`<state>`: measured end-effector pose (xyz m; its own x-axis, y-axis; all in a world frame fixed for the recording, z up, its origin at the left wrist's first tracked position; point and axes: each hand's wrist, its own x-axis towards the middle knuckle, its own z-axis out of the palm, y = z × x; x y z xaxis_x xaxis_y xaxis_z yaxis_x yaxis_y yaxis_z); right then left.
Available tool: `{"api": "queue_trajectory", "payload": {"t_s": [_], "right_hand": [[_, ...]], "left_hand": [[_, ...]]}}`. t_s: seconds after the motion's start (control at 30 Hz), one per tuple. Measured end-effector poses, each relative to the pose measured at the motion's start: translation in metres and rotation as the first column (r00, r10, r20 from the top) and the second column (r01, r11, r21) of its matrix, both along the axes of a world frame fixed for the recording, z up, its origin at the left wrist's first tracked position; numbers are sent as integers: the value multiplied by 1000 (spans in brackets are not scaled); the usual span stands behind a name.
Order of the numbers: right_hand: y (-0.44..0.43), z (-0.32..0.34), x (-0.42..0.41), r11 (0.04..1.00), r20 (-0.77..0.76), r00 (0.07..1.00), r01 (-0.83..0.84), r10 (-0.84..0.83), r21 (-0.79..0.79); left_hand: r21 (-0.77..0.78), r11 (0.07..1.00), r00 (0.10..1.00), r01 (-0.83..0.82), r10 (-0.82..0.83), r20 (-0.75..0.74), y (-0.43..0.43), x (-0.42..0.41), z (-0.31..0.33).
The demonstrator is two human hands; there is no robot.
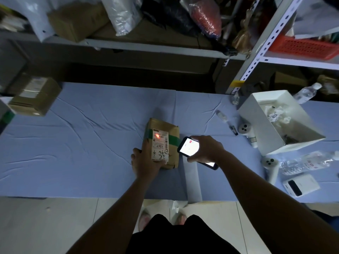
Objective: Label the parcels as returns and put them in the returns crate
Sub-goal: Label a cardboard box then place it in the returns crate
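1. Brown cardboard parcel [161,143] lies flat mid-table on the blue cloth [91,143], with 1 green tape band across it
2. 1 white shipping label [160,146] on its top face, with handwriting and a barcode; 1 red light spot [157,136] sits near the label's far end
3. Left hand [145,162] rests on the parcel's near-left corner, touching the label's near edge; can't tell whether the fingers curl round the edge or lie flat
4. Right hand [207,149] is clamped on 1 phone [189,147], fingers wrapped round its sides, screen lit, held just right of the parcel
5. 1 white paper strip [190,180] runs from below the phone to the table's near edge
6. Second parcel [34,97], also cardboard with a label, sits at the far-left table edge, well apart from the first; that makes 2 parcels on the table
7. Right side of the table: 1 open white box [278,121], tilted, with crumpled plastic inside
8. 2 clear water bottles: one [308,93] behind the white box, one [308,162] lying on its side nearer the person
9. 2 white handheld devices with dark dots on their heads: one [244,128] left of the white box, one [268,162] just beside the lying bottle
10. 1 white power bank [300,186] near the table's front right
11. 1 orange-red basket [304,46] on the right-hand shelf; can't tell if it's the returns crate
12. Back shelf holds plastic bags and cardboard boxes, too jumbled to count
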<state>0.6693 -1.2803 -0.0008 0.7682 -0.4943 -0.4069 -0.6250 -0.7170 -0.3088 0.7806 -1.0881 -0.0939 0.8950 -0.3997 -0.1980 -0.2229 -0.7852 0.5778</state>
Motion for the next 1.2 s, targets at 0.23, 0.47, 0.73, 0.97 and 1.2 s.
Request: {"api": "queue_trajectory", "payload": {"t_s": [0.23,0.47,0.73,0.97,1.2], "right_hand": [[-9,1,-6,1000,-29,999,15,-16,-7],[-20,-7,-19,1000,-69,998,3,-3,7],[-34,-8,-32,999,-94,995,-33,34,9],[-46,-9,-46,998,-90,994,-55,56,14],[-67,-9,-62,1000,-83,996,-26,26,2]], "left_hand": [[31,999,1000,-11,10,19,-4,-2,0],[47,999,999,-18,17,27,-6,-5,2],[112,993,996,-30,19,92,-14,-16,8],[166,984,994,-63,46,100,-23,-21,13],[226,971,990,-73,42,137,-36,-28,15]]}}
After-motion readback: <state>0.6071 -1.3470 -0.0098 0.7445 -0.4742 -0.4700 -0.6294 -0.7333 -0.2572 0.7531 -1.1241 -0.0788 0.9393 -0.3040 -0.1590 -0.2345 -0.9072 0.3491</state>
